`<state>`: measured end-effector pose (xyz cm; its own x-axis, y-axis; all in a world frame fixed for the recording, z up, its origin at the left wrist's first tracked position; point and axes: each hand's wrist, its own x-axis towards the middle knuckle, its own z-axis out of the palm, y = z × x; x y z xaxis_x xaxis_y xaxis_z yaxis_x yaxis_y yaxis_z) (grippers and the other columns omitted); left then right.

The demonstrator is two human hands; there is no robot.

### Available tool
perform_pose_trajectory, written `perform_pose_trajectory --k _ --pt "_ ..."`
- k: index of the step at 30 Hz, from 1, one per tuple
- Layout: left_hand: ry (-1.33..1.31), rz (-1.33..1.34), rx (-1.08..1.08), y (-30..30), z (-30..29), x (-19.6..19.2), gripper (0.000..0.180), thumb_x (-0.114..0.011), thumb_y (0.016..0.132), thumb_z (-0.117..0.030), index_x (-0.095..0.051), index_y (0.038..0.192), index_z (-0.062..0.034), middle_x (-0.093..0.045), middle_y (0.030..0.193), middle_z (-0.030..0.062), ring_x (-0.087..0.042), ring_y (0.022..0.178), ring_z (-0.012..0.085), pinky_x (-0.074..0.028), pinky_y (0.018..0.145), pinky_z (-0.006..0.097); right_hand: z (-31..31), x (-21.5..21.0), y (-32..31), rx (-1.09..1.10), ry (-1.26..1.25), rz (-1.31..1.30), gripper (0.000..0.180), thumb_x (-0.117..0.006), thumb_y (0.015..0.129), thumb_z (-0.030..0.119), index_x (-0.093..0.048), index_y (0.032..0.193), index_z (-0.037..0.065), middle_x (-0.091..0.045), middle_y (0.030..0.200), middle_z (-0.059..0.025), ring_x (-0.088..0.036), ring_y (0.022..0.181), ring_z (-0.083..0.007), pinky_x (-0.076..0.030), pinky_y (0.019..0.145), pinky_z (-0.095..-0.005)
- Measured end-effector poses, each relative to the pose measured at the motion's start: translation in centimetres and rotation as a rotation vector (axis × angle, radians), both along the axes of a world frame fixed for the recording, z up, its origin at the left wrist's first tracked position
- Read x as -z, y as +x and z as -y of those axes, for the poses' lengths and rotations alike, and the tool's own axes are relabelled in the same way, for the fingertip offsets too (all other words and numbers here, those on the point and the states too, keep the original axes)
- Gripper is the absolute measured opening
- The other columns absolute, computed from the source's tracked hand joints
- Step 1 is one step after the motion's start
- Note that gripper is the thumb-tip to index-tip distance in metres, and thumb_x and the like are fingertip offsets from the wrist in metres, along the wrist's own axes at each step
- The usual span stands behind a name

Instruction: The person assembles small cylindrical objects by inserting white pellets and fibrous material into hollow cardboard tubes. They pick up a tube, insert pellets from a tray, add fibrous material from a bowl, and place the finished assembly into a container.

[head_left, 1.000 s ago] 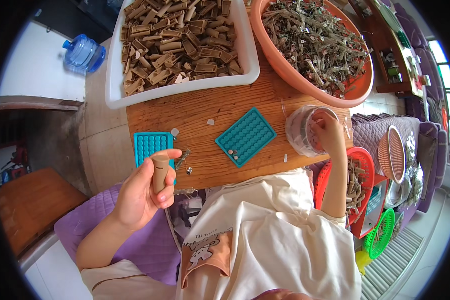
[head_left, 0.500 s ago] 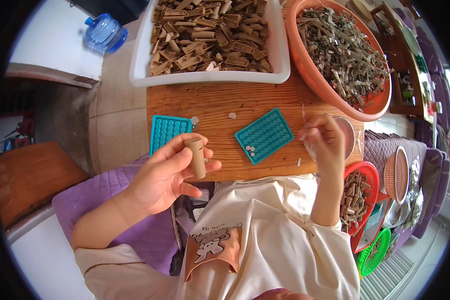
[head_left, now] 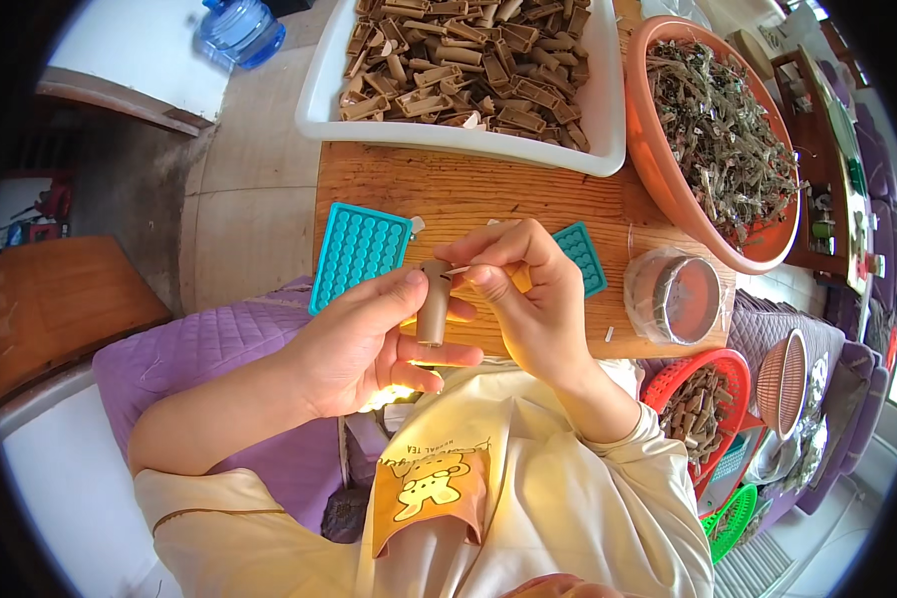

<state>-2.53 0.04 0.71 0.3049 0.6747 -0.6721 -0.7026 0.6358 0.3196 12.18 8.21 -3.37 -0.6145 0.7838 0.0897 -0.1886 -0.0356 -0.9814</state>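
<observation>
My left hand (head_left: 344, 349) holds a brown hollow cylindrical plastic piece (head_left: 433, 317) upright between thumb and fingers, over the table's near edge. Close against its upper end, my right hand (head_left: 533, 314) pinches a small thin strip (head_left: 455, 270) between thumb and forefinger. What the strip is made of is too small to make out. Just beyond my left hand lies a teal tray (head_left: 364, 254) with rows of round cells. A second teal tray (head_left: 585, 261) is partly hidden behind my right hand.
A white tub (head_left: 458, 143) of brown plastic pieces stands at the far side. Right of it, an orange basin (head_left: 653, 179) holds tangled grey-brown scraps. A plastic-lined round bowl (head_left: 688, 299) sits at the table's right, near a red basket (head_left: 736, 399) of brown pieces.
My right hand has come left from beside the bowl to the top of the cylindrical piece. My left hand has moved slightly right with that piece. The view has shifted a little.
</observation>
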Motion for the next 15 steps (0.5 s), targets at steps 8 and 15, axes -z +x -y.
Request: perform_pose_trajectory --k 8,15 --pt "-0.001 0.035 -0.023 -0.1 0.0 0.0 0.036 -0.035 0.09 -0.031 -0.036 0.118 -0.0079 -0.052 0.104 0.0092 -0.058 0.09 0.0311 -0.055 0.061 0.03 0.7 -0.1 -0.4 0.013 -0.187 -0.092 0.005 -0.053 0.08 -0.001 -0.048 0.078 -0.001 -0.058 0.085 -0.0109 -0.057 0.079 -0.0147 -0.047 0.069 -0.026" --pt "-0.039 -0.02 -0.008 0.0 0.1 0.2 0.035 -0.037 0.09 -0.031 -0.037 0.116 -0.0075 -0.051 0.106 0.0091 -0.057 0.092 0.031 -0.054 0.062 0.03 0.4 1.0 -0.6 -0.027 0.093 0.111 0.005 -0.052 0.081 0.0 -0.048 0.079 -0.001 -0.058 0.088 -0.0115 -0.056 0.076 -0.0118 -0.048 0.067 -0.0245"
